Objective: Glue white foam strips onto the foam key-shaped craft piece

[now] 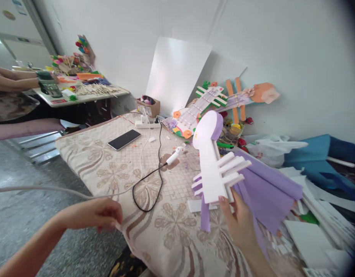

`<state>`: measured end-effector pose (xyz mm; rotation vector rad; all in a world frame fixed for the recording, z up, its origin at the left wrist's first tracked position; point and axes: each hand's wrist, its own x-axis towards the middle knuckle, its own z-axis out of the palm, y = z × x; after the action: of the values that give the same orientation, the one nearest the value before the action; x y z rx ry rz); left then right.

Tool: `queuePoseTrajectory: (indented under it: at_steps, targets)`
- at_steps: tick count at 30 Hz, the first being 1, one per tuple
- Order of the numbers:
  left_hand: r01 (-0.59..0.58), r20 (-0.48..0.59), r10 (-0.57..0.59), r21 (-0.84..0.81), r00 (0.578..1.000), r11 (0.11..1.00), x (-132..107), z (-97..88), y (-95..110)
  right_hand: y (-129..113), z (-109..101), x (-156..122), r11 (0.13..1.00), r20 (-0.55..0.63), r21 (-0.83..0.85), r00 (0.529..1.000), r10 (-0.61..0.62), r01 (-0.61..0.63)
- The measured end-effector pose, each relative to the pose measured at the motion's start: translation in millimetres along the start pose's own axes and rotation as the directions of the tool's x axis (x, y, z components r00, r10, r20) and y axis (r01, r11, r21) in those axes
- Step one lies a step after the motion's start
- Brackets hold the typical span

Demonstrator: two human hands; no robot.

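My right hand (pixel 238 219) grips the lower end of a white foam-board cutout (pixel 210 165), its thumb on the front face. The cutout has a rounded top, pegs sticking out on both sides and purple paper along part of its edge. A purple paper strip (pixel 205 217) hangs below it. Over the table's front left edge, my left hand (pixel 105 215) is closed in a pinch; a pale bit shows at the fingertips, too small to name. A white glue gun (pixel 174 157) with a black cord lies between the hands. Purple paper (pixel 264 188) lies beside my right hand.
A phone (pixel 124 139), a power strip (pixel 147 124) and a cardboard box (pixel 148 107) are on the patterned tablecloth. Decorated instrument-shaped crafts (pixel 200 105) lean at the back. White board pieces (pixel 313 242) crowd the right. Another person's arms (pixel 15 79) rest at the far-left table.
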<state>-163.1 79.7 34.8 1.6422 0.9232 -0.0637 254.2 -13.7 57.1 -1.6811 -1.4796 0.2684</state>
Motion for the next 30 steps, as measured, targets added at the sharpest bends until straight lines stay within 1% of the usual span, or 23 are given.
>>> queuePoseTrajectory:
  at_steps: [1, 2, 3, 4, 5, 6, 8, 9, 12, 14, 16, 19, 25, 26, 28, 30]
  targets:
    - [0.018, -0.13, -0.011, 0.06, 0.991, 0.998, -4, -14.5, -9, 1, 0, 0, 1.0, -0.001, 0.001, 1.0, 0.0, 0.0]
    - [0.036, -0.323, 0.01, 0.136, 0.946, 0.99, -5, -30.7, -15, 2, 1, -1, 1.0, -0.002, 0.0, 1.0, 0.005, -0.005]
    - [0.07, -0.503, 0.049, 0.215, 0.863, 0.974, -2, -47.8, -19, 3, 1, -2, 1.0, -0.005, -0.005, 1.0, 0.012, -0.012]
    - [0.124, -0.668, 0.108, 0.29, 0.736, 0.949, 5, -65.2, -21, 4, 1, -2, 1.0, -0.009, -0.014, 1.0, 0.021, -0.021]
    - [0.199, -0.8, 0.17, 0.339, 0.575, 0.92, 16, -82.2, -21, 5, 2, -3, 0.999, -0.015, -0.027, 1.0, 0.027, -0.028]
    - [0.235, -0.845, 0.195, 0.348, 0.498, 0.907, 30, -98.3, -19, 6, 2, -4, 0.999, -0.022, -0.04, 0.999, 0.029, -0.03]
    - [0.272, -0.869, 0.226, 0.369, 0.44, 0.889, 64, -126.9, -14, 7, 2, -5, 0.998, -0.028, -0.063, 0.999, 0.023, -0.025]
    - [0.295, -0.873, 0.231, 0.377, 0.428, 0.878, 81, -139.3, -11, 7, 2, -5, 0.997, -0.026, -0.07, 1.0, 0.017, -0.019]
    - [0.378, -0.867, 0.203, 0.395, 0.455, 0.837, 127, -168.8, -4, 8, 2, -4, 0.995, -0.039, -0.096, 0.999, -0.012, 0.008]
    - [0.409, -0.861, 0.173, 0.392, 0.478, 0.824, 147, -183.0, -4, 9, 2, -4, 0.993, -0.055, -0.115, 0.998, -0.027, 0.02]
    - [0.425, -0.851, 0.142, 0.389, 0.506, 0.817, 159, -193.0, -5, 9, 2, -5, 0.993, -0.062, -0.121, 0.998, -0.012, 0.005]
    - [0.437, -0.844, 0.111, 0.379, 0.525, 0.816, 166, -199.9, -9, 9, 4, -8, 0.992, -0.077, -0.113, 0.996, 0.044, -0.053]
    - [0.406, -0.844, 0.096, 0.35, 0.528, 0.844, 168, -199.7, -12, 7, 4, -11, 0.994, -0.064, -0.082, 0.995, 0.073, -0.078]
    - [0.398, -0.848, 0.088, 0.334, 0.523, 0.855, 166, -201.6, -12, 8, 3, -11, 0.993, -0.059, -0.09, 0.996, 0.072, -0.077]
    - [0.386, -0.864, 0.064, 0.288, 0.499, 0.876, 160, -208.8, -14, 11, 2, -11, 0.991, -0.052, -0.116, 0.996, 0.066, -0.072]
    - [0.381, -0.892, 0.036, 0.228, 0.45, 0.896, 148, -218.5, -20, 17, 0, -11, 0.989, -0.04, -0.137, 0.998, 0.055, -0.06]
